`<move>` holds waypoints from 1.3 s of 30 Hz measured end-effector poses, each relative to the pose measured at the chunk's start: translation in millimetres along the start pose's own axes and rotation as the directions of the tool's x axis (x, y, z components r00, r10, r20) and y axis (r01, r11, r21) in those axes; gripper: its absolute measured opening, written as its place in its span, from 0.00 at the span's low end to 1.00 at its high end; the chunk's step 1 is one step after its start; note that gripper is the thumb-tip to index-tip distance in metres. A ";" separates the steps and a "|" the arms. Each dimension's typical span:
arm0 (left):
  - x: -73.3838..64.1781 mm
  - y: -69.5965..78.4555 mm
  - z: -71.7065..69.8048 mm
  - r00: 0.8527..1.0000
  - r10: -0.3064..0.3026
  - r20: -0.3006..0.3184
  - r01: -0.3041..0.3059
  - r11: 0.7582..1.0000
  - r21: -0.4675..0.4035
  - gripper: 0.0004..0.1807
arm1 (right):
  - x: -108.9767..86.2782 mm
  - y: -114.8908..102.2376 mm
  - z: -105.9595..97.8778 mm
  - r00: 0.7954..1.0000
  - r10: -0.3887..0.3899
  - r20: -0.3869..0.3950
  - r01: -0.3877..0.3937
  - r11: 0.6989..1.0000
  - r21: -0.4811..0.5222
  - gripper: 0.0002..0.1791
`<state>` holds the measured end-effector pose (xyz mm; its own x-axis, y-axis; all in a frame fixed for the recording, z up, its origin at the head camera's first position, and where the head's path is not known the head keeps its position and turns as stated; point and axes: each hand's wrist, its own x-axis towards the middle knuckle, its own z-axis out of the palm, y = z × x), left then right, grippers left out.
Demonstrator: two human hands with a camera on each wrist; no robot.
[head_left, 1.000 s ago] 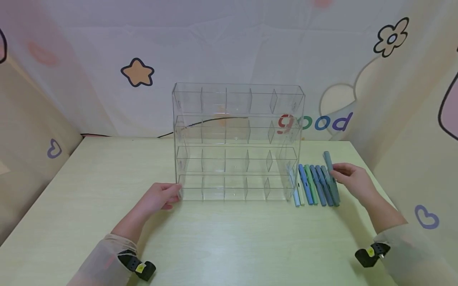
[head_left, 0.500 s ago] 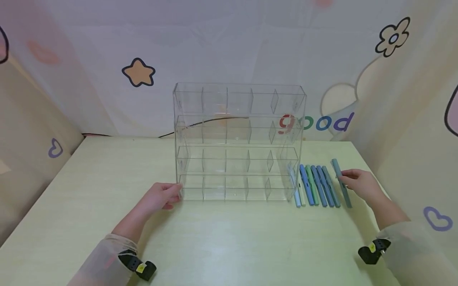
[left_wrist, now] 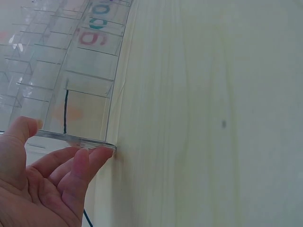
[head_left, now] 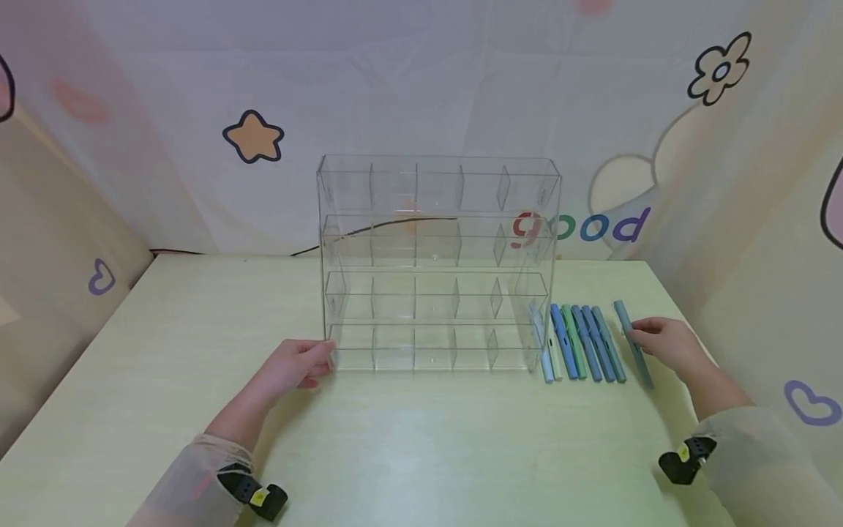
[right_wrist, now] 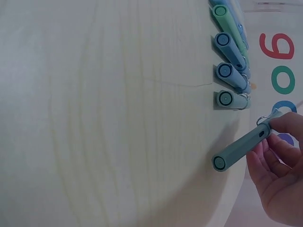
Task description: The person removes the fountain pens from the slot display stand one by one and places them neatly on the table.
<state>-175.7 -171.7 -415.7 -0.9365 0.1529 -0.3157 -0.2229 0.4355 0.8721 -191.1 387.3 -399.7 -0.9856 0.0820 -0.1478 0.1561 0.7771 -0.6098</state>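
Observation:
A clear acrylic rack [head_left: 435, 335] with tiers of divided compartments stands upright mid-table. My left hand [head_left: 298, 364] grips its lower left corner; the left wrist view has the thumb and fingers around the side edge [left_wrist: 75, 138]. On the right, my right hand [head_left: 670, 345] pinches a capped grey-blue pen [right_wrist: 241, 146] between thumb and fingers near its clip. That pen slants just right of a row of pens [head_left: 585, 344] in blue, green and teal, lying side by side. The row's left end is seen partly through the rack's side.
The pale wood-grain table [head_left: 421, 446] runs under everything. Behind it hangs a printed cloth [head_left: 408, 80] with a star, a flower and coloured letters; more cloth borders both sides.
My right hand has carried the grey-blue pen away from the row to the right and slightly nearer me. The left hand has kept its grip on the rack.

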 end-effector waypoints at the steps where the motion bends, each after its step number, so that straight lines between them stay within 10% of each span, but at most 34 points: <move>1: 0.2 0.0 0.3 1.000 -0.003 -0.001 0.003 1.000 0.000 0.28 | 0.1 0.3 -0.3 1.000 -0.001 0.000 0.001 1.000 0.001 0.27; 39: -2.9 1.3 0.9 1.000 -0.001 -0.008 0.001 1.000 0.000 0.29 | 23.2 -3.7 8.5 0.988 0.100 0.116 -0.099 0.995 -0.013 0.26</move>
<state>-173.0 -170.8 -414.0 -0.9385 0.1454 -0.3132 -0.2235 0.4355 0.8720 -213.9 381.1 -407.5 -0.9508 0.0864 -0.2974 0.2523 0.7730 -0.5821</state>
